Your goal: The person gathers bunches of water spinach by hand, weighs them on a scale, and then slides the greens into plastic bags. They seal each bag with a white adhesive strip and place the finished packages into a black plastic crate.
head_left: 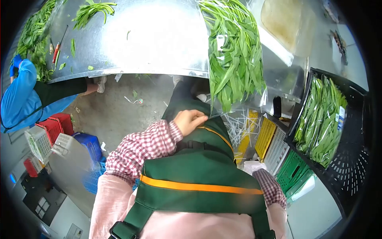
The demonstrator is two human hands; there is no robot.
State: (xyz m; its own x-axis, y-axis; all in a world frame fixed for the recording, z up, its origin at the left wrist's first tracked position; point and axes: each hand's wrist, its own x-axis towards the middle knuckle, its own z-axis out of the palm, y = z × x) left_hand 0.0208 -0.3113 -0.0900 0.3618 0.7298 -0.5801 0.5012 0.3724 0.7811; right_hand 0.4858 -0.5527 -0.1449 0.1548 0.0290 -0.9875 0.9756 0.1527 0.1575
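Observation:
My left hand (190, 122) is in front of the green apron (199, 169), its fingers bent and pressed together. Its fingertips are close to the lower left corner of a clear plastic bag of leafy greens (234, 63); whether they pinch the plastic film I cannot make out. The bag lies over the front edge of the metal table (159, 47), its leaf ends hanging down. On my right side only the checked sleeve (271, 188) shows, hanging low, and the right hand is out of sight.
A black crate (352, 131) at the right holds bagged greens (322, 119). Below it stand yellow (266, 137) and green crates (292, 171). White strips (240, 127) litter the floor. At the left, a co-worker in blue (24, 95) stands by loose greens (34, 44) and a red-handled knife (56, 52).

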